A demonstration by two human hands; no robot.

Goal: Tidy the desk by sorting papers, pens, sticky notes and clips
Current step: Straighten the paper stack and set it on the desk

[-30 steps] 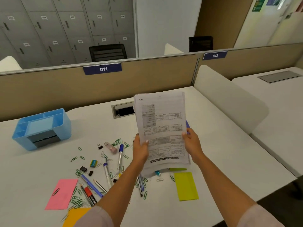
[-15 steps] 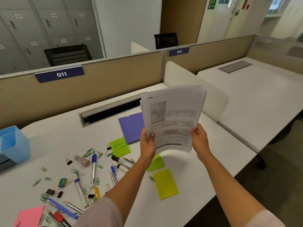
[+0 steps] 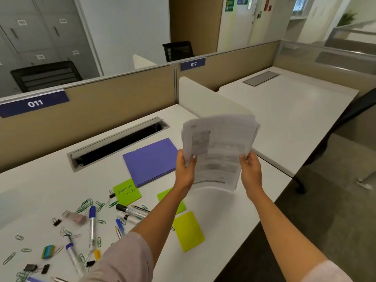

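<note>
A stack of printed papers (image 3: 218,151) is held upright above the right part of the white desk (image 3: 221,220). My left hand (image 3: 184,169) grips its left edge and my right hand (image 3: 250,171) grips its right edge. On the desk to the left lie a purple notebook (image 3: 150,160), green sticky notes (image 3: 127,191), a yellow-green sticky pad (image 3: 188,231), several pens and markers (image 3: 92,224), green paper clips (image 3: 85,204) and black binder clips (image 3: 56,221).
A cable slot (image 3: 118,143) is cut into the desk near the tan partition (image 3: 114,110). A white divider (image 3: 203,96) separates this desk from the neighbouring desk (image 3: 284,110) at right. Dark floor lies beyond the front right edge.
The view has swung right, so the blue organiser and pink note have left the frame. Both hands carried the paper stack to the right, uncovering the purple notebook.
</note>
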